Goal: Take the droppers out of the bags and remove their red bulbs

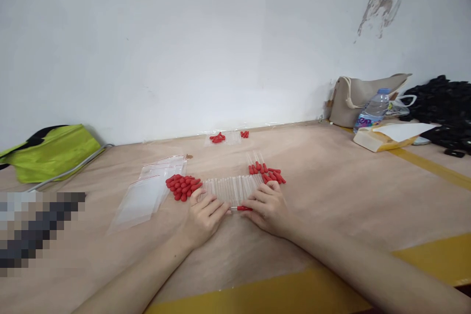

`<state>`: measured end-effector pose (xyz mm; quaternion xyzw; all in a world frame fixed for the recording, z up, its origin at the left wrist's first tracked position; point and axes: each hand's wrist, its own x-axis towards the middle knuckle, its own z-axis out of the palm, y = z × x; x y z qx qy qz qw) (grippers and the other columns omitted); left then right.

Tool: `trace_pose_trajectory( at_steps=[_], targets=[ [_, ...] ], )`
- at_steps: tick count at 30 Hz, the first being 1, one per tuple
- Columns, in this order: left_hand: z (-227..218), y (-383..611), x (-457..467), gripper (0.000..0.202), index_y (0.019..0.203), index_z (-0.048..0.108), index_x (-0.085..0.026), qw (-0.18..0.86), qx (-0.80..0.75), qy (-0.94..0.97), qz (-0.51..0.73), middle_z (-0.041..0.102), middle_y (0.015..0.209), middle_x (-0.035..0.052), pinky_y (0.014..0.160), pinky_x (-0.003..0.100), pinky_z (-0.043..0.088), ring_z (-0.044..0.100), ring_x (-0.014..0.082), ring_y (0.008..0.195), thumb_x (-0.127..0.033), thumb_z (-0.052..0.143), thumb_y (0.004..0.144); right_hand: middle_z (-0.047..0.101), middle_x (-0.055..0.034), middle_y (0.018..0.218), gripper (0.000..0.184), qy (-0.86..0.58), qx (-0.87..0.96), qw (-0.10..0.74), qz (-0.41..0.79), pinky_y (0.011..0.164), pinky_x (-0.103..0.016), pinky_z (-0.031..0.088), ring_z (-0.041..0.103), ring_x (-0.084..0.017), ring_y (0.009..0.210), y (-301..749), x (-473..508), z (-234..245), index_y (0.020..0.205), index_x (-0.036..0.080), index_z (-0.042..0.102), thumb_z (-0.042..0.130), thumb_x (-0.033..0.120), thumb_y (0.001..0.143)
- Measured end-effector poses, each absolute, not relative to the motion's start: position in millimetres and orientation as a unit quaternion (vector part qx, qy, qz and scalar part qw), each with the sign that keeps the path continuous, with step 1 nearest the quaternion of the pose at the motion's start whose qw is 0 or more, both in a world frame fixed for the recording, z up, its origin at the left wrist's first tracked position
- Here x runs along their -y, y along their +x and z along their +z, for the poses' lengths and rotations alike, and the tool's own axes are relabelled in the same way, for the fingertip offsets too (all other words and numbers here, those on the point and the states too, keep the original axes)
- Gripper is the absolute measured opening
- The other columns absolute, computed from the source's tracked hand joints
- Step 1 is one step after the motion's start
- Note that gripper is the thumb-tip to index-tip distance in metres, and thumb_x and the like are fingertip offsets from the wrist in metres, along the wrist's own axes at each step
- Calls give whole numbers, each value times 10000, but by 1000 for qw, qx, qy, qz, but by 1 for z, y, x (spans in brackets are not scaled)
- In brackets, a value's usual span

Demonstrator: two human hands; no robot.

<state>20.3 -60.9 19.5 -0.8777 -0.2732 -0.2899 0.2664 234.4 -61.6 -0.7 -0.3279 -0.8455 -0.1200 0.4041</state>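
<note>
My left hand [206, 213] and my right hand [268, 207] rest close together on the table, fingers curled. Between them lies a clear glass tube with a red rubber bulb [241, 208]: the left fingertips pinch the glass end, the right fingertips pinch the red bulb end. Just beyond the hands a row of clear glass tubes [231, 187] lies side by side. A heap of red bulbs [183, 186] sits left of the row. More red bulbs, some on tubes [268, 172], lie to the right of it.
Clear zip bags [147, 191] lie at the left, a bag with red bulbs [220, 138] near the wall. A green bag [47, 149] sits far left. A beige tote [358, 95], water bottle [372, 110], envelope [386, 138] and black items [447, 108] stand far right.
</note>
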Motion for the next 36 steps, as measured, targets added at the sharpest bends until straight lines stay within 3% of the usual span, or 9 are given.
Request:
trace_pose_trajectory(
  at_steps=[12, 17, 21, 26, 31, 36],
  targets=[
    [20, 6, 63, 102, 809, 592, -203, 224, 273, -883, -309, 612, 622, -16, 703, 347, 346, 514, 135, 616, -150, 505, 814, 559, 9, 586, 151, -299, 864, 391, -105, 719, -342, 270, 441, -122, 646, 248, 67, 2, 745, 227, 663, 527, 238, 810],
    [19, -25, 44, 185, 964, 588, -192, 175, 385, -829, -366, 613, 841, 46, 672, 285, 438, 559, 157, 755, -174, 447, 847, 611, -37, 782, 185, -403, 752, 518, 55, 694, -304, 397, 532, -141, 717, 276, 46, 10, 874, 225, 667, 512, 306, 813],
    [16, -33, 33, 323, 1143, 511, -186, 144, 459, -809, -339, 540, 907, 69, 704, 285, 475, 546, 165, 826, -155, 346, 867, 553, -58, 800, 283, -512, 621, 584, 107, 597, -281, 444, 510, -123, 621, 302, 17, 12, 931, 175, 660, 516, 349, 761],
    [12, -26, 32, 312, 1098, 527, -165, 162, 458, -816, -314, 493, 819, 51, 673, 273, 486, 533, 156, 762, -128, 359, 837, 574, -46, 743, 355, -584, 550, 567, 187, 561, -276, 445, 500, -116, 569, 335, -17, -9, 960, 119, 604, 575, 329, 675],
    [7, -23, 31, 226, 949, 563, -163, 165, 449, -817, -323, 509, 829, 53, 680, 278, 493, 550, 159, 778, -124, 374, 829, 610, -44, 691, 223, -589, 557, 540, 226, 561, -254, 464, 558, -128, 596, 341, -35, -27, 792, 144, 583, 602, 327, 664],
    [5, -21, 33, 201, 923, 577, -149, 145, 446, -822, -322, 549, 878, 64, 703, 270, 491, 565, 153, 797, -148, 398, 831, 652, -50, 723, 197, -587, 592, 494, 247, 552, -237, 462, 587, -131, 604, 332, -41, -30, 802, 152, 612, 573, 318, 703]
  ],
)
